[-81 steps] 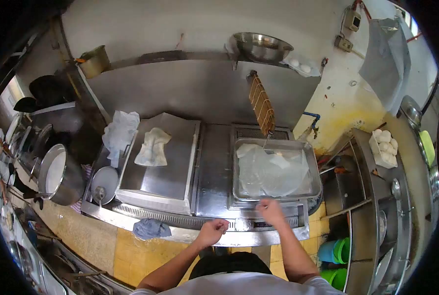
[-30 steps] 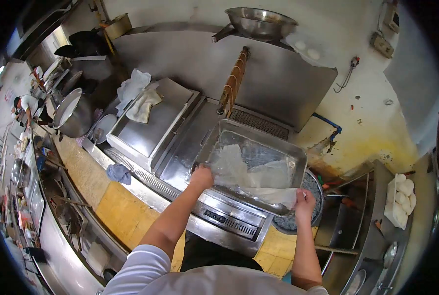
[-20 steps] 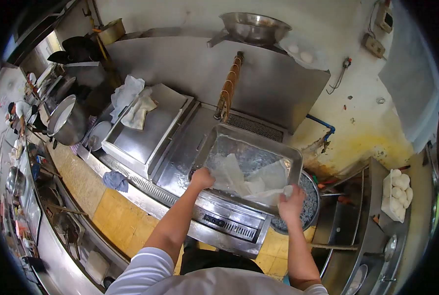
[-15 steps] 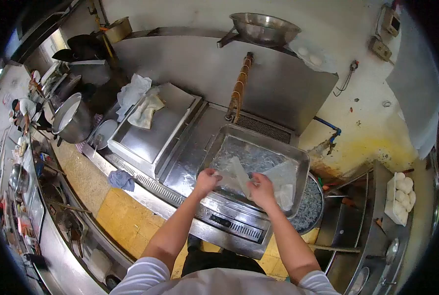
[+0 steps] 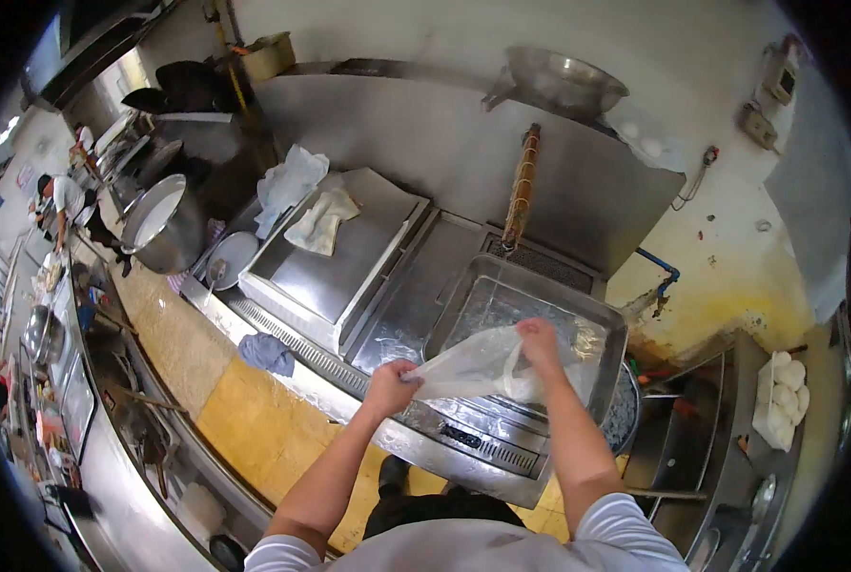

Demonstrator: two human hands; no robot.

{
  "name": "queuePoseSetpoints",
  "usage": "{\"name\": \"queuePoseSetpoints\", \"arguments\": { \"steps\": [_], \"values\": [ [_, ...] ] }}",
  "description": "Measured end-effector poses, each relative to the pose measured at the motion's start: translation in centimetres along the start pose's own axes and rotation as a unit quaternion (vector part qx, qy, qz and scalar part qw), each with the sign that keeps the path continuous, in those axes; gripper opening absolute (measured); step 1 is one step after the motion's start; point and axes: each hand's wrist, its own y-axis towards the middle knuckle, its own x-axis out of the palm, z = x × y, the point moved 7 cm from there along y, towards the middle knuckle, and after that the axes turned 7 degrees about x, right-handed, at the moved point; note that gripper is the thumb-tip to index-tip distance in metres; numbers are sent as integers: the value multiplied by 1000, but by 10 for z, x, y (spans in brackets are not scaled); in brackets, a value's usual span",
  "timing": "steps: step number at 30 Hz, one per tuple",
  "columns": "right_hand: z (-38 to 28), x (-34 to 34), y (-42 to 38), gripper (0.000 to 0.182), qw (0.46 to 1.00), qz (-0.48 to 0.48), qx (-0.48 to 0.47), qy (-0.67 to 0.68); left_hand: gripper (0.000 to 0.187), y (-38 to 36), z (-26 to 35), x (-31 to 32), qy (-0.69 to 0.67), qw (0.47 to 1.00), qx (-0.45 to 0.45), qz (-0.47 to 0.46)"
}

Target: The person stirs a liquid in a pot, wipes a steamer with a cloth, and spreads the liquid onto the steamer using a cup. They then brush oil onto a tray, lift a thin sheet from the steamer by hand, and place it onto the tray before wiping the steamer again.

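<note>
A translucent plastic sheet or bag [image 5: 473, 364] is stretched between my hands over the front part of a wide metal tray [image 5: 619, 336]. My left hand [image 5: 393, 386] grips its left end, just outside the tray's front left edge. Higher and to the right, my right hand [image 5: 538, 344] pinches the other end above the tray. A whitish bunched part of the plastic hangs below my right hand. The tray has a wet, shiny bottom.
Left of the tray is a metal pan [image 5: 325, 276] with a beige cloth [image 5: 323, 221]. A grey rag [image 5: 266, 353] lies on the counter's front edge. A rolling-pin-like wrapped rod [image 5: 522, 187] stands behind. At far left are a large pot [image 5: 163, 224] and a person [image 5: 66, 202].
The plastic has been lifted from the tray and spread out between my hands. My right hand has moved up and away from my left. The camera view has shifted slightly.
</note>
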Motion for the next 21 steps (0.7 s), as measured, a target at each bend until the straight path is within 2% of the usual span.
{"name": "queuePoseSetpoints", "arguments": {
  "steps": [1, 2, 3, 6, 7, 10, 12, 14, 15, 16, 18, 20, 21],
  "values": [
    [-29, -27, -15, 9, 998, 17, -46, 36, 21, 0, 13, -16, 44, 998, 22, 29],
    [-44, -52, -25, 9, 997, 37, -41, 58, 20, 3, 25, -30, 85, 993, 47, 60],
    [-57, -76, -35, 9, 994, 59, -36, 81, 18, 12, 32, -39, 86, 990, 86, 67],
    [-122, -144, -66, 17, 981, 70, -121, 133, 13, 26, 91, -73, 104, 969, 180, 137],
    [-146, -166, -78, 18, 975, 87, -134, 152, 14, 34, 107, -80, 119, 945, 251, 172],
    [-216, -228, -113, 19, 956, 146, -182, 178, 19, 55, 161, -108, 121, 925, 304, 194],
    [-257, -264, -136, 20, 941, 203, -220, 159, 19, 64, 195, -129, 85, 941, 259, 201],
    [-284, -293, -155, 20, 929, 242, -219, 172, 14, 83, 211, -149, -45, 937, 272, 212],
    [-294, -305, -161, 21, 924, 259, -220, 178, 13, 88, 226, -161, -65, 922, 314, 218],
    [-299, -315, -164, 23, 925, 250, -226, 172, 15, 88, 242, -171, -84, 905, 352, 225],
    [-305, -336, -166, 27, 930, 228, -239, 161, 22, 89, 265, -185, -134, 906, 331, 229],
    [-315, -351, -176, 25, 926, 268, -243, 104, 23, 89, 283, -194, -163, 913, 295, 229],
    [-317, -356, -179, 25, 926, 275, -241, 92, 26, 89, 290, -199, -169, 905, 314, 233]
  ]
}}
